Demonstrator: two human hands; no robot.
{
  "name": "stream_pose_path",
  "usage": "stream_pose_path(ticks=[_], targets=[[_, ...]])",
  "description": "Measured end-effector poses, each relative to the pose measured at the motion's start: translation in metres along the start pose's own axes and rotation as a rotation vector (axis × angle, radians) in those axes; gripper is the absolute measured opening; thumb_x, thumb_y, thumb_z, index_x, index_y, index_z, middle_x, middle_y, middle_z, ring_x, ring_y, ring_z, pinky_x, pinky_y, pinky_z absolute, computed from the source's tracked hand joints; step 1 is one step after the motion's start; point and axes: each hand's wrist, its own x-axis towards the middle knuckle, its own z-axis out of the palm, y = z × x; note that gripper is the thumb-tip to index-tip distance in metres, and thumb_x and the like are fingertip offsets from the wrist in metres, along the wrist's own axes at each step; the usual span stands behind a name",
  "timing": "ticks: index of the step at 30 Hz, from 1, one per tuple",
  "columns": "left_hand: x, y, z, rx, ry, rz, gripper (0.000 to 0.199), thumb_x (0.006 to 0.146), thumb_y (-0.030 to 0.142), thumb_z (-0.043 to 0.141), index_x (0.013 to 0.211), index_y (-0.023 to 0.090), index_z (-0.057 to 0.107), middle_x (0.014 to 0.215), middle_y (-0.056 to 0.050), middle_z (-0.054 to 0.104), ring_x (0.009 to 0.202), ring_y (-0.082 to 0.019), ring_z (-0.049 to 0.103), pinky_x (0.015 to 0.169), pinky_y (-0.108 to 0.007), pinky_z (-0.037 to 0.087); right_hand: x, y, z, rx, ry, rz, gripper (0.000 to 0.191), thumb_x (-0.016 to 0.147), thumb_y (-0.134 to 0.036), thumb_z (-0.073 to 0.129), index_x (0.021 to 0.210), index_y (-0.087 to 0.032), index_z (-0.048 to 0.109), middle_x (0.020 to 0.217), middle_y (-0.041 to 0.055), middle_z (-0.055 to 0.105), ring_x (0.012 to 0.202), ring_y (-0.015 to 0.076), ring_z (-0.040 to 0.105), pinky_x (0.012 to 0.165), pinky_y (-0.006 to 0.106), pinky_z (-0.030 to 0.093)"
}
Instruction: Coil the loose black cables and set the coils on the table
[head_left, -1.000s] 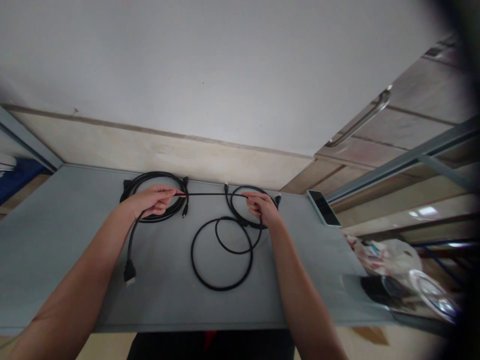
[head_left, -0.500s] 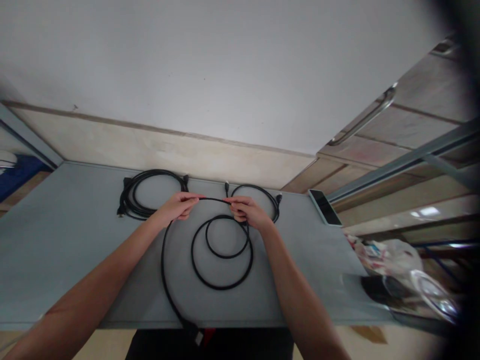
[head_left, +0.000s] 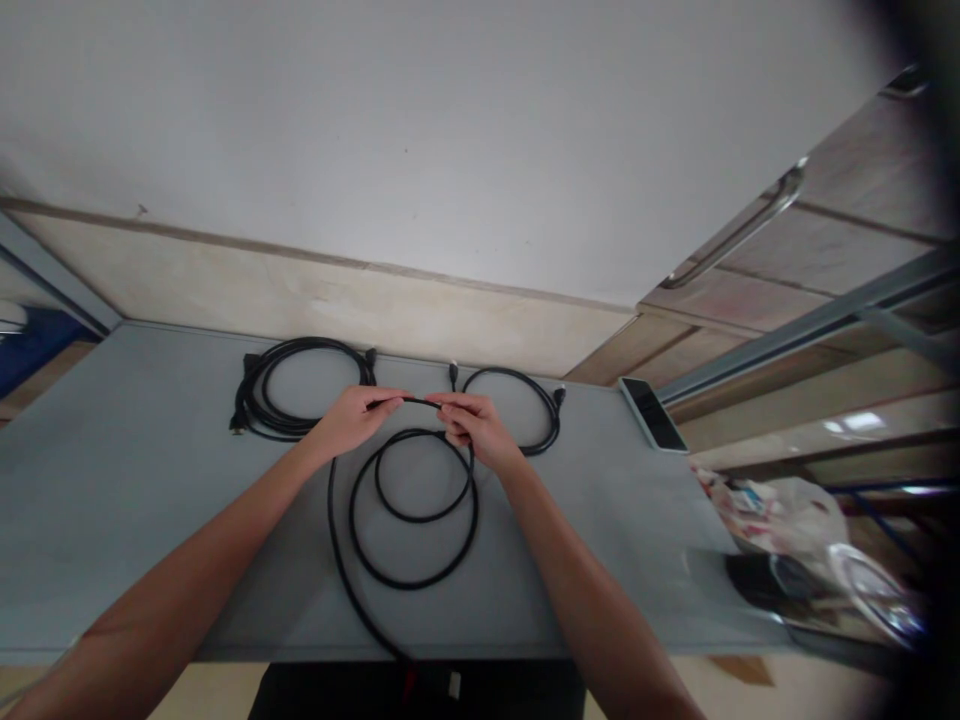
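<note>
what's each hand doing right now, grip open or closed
Left hand: closed, holding a black cable.
Right hand: closed, holding the same cable.

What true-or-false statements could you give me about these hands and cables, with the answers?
1. The left hand and right hand pinch one black cable between them. True.
2. The right hand holds a phone. False: the phone lies on the grey table near its right end.
3. A coil of black cable lies on the table beyond the left hand. True.
4. The loops below the hands are white. False: the loops are black.
</note>
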Motion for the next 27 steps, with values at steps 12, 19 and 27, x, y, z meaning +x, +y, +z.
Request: stream_pose_path(ticks=[12,19,27], targets=[[0.001,-0.019,-0.059,-0.271,0.054,-0.247,0.042,0.083,0.046,0.062,0.107,0.014,0.071,0.042,0.009,0.031,0.036,-0.007,0.029,0.039,-0.020,0.020,-0.002,-0.015,-0.044,-0.034,0.132,0.008,0.033,0.074,-0.020,0.066,0.104,-0.012,0.073,0.055,-0.0072,0.032,0.046,0.0042,0.018,0.042,0.021,0.011],[0.002,-0.020,-0.069,-0.384,0.005,-0.354,0.033,0.082,0.042,0.065,0.099,0.014,0.066,0.041,0.010,0.032,0.034,-0.005,0.028,0.036,-0.018,0.020,0.003,-0.008,-0.059,0.017,0.215,-0.041,0.032,0.072,-0.023,0.068,0.103,-0.014,0.071,0.057,-0.0069,0.034,0.047,0.0049,0.019,0.042,0.021,0.012],[0.000,-0.014,-0.015,-0.391,-0.235,-0.278,0.036,0.086,0.050,0.059,0.098,0.017,0.057,0.054,0.003,0.056,0.038,-0.010,0.050,0.040,-0.021,0.040,0.007,-0.006,-0.047,0.118,0.279,-0.069,0.030,0.073,-0.021,0.064,0.102,-0.018,0.064,0.062,-0.0067,0.034,0.046,0.0055,0.018,0.037,0.017,0.013]])
